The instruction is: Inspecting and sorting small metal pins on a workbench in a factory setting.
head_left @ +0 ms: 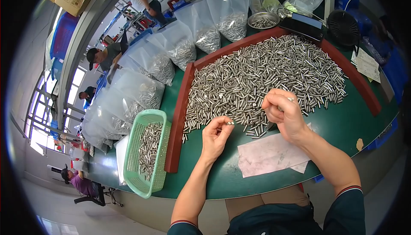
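A large heap of short, shiny metal pins (257,76) lies before me on the green table (222,179). My left hand (215,137), at the heap's near edge, pinches a few metal pins (230,123) between thumb and fingertips, their ends showing. Further right, my right hand (283,113) is curled into a fist over the near side of the heap. A small pale, shiny bit shows at the top of that fist, but the fingers hide most of it. Below the hands lies a smudged pinkish cloth (274,153).
Dark red wooden rails (180,119) border the heap. On the left, a green plastic basket (132,166) contains more pins, beside several clear bags of pins (147,94). A metal bowl (263,20), a phone (302,27) and a black fan (343,27) stand behind. Other people sit and stand further off.
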Action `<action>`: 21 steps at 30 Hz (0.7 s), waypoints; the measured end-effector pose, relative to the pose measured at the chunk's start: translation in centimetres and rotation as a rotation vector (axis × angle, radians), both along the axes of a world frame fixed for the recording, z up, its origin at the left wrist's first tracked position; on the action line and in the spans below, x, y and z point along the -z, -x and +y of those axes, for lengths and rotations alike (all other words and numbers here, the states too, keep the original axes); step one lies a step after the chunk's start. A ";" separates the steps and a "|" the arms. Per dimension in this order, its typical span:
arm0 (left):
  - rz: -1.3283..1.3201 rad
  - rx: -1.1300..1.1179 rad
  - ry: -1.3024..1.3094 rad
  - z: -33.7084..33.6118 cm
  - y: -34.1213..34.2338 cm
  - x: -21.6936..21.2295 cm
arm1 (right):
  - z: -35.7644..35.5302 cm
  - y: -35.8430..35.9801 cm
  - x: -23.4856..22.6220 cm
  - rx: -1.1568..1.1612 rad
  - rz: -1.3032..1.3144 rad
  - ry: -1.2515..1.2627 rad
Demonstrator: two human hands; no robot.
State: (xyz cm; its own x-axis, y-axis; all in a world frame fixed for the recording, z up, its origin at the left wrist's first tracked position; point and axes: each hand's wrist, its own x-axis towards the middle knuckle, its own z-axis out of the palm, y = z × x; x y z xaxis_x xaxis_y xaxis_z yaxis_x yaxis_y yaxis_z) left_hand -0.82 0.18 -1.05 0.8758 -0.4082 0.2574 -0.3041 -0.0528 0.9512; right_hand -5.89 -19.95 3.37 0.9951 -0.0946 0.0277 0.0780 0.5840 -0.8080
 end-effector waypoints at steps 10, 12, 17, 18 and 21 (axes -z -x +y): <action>0.136 0.259 -0.501 -1.1 2.8 -2.9 | 1.0 0.5 0.9 -0.132 -0.079 -0.207; 0.071 0.207 -0.668 -1.5 3.3 -2.4 | 2.1 0.9 1.2 -0.181 -0.058 -0.100; 0.110 0.189 -0.654 -1.6 3.2 -1.9 | 3.1 1.0 2.3 -0.170 0.001 -0.072; 0.098 0.201 -0.640 -1.7 3.2 -1.8 | 3.0 1.2 2.4 -0.176 0.009 -0.082; 0.082 0.202 -0.636 -1.7 3.3 -1.5 | 3.1 1.1 2.9 -0.168 0.013 -0.106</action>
State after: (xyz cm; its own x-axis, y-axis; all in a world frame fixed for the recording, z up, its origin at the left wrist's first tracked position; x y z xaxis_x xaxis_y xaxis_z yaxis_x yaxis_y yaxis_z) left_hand -4.09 -1.48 0.44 0.7728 -0.6163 -0.1515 -0.2953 -0.5605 0.7737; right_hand -7.02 -16.84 0.45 0.9974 0.0714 0.0132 -0.0381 0.6697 -0.7417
